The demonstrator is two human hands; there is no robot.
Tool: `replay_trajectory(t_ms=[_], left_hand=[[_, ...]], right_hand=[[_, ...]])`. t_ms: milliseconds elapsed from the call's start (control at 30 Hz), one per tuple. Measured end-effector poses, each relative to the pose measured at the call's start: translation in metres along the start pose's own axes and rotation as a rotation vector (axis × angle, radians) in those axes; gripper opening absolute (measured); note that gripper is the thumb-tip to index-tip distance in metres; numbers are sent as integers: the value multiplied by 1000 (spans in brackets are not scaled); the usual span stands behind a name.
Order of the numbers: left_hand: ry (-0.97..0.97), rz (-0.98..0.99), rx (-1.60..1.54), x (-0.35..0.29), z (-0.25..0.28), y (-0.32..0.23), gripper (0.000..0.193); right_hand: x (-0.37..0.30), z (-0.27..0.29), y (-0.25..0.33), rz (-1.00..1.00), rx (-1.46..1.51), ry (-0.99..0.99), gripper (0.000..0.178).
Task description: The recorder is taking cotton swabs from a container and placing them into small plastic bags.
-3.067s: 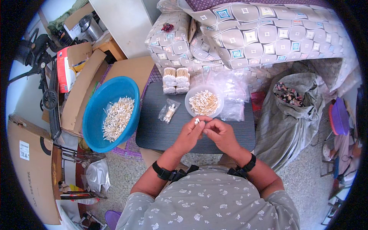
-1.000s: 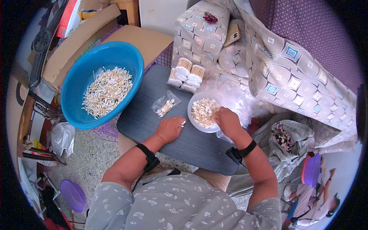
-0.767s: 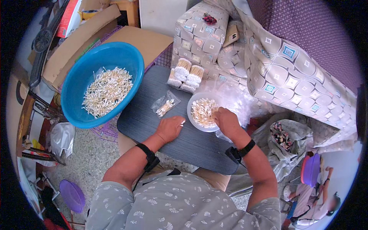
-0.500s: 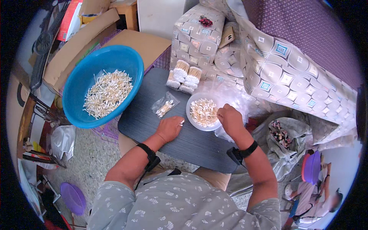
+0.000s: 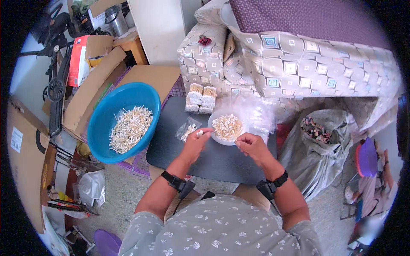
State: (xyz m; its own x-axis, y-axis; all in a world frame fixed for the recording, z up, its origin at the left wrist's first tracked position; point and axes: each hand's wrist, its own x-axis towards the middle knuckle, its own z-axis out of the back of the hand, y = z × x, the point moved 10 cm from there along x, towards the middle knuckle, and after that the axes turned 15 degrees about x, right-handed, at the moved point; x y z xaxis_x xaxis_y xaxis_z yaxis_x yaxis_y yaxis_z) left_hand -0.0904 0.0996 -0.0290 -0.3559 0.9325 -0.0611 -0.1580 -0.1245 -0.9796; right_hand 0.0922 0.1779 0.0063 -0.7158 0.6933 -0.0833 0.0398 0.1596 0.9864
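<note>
My left hand (image 5: pixel 197 144) is above the dark table, index finger stretched toward the bowl; white tips of cotton swabs (image 5: pixel 200 133) show in its curled fingers. Just beside it lies a small clear bag with cotton swabs (image 5: pixel 186 131). A white bowl (image 5: pixel 211 135) filled with loose cotton swabs (image 5: pixel 227 126) stands between my hands. At the bowl's near right edge my right hand (image 5: pixel 253 148) is closed in a pinch; whatever the fingertips hold is too small to make out. Bundles of cotton swabs (image 5: pixel 200 98) stand together behind the bowl.
A big blue basin (image 5: pixel 95 147) of loose swabs stands left of the dark table (image 5: pixel 213 168). Clear plastic bags (image 5: pixel 258 113) lie right of the bowl. A patterned sofa (image 5: pixel 299 66) is behind, a grey sack (image 5: pixel 311 170) on the right. Another person sits at the far right.
The view has shifted, so the table sits lower in it. My left hand has come up closer to the bowl, index finger extending. My right hand has drawn back to the bowl's near edge.
</note>
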Motion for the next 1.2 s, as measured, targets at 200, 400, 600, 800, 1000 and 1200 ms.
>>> replay_trajectory(t_ms=[200,400,600,800,1000,1200], left_hand=[[325,10,-326,-26,-52,-51,27],[334,-50,-177,-40,-59,-57,25],[234,-95,-22,-45,-56,-65,19],[233,-82,-119,-48,-57,-64,18],[185,-145,-4,-49,-54,-71,20],[126,-140,177,-50,-47,-64,20]], right_hand=[[-20,-36,-11,-113,191,86,16],[-31,-44,-12,-71,228,109,15],[-33,-40,-3,77,192,82,14],[-39,-39,-7,34,354,63,17],[-38,-34,-3,120,334,49,13],[-40,-17,12,232,174,-93,10]])
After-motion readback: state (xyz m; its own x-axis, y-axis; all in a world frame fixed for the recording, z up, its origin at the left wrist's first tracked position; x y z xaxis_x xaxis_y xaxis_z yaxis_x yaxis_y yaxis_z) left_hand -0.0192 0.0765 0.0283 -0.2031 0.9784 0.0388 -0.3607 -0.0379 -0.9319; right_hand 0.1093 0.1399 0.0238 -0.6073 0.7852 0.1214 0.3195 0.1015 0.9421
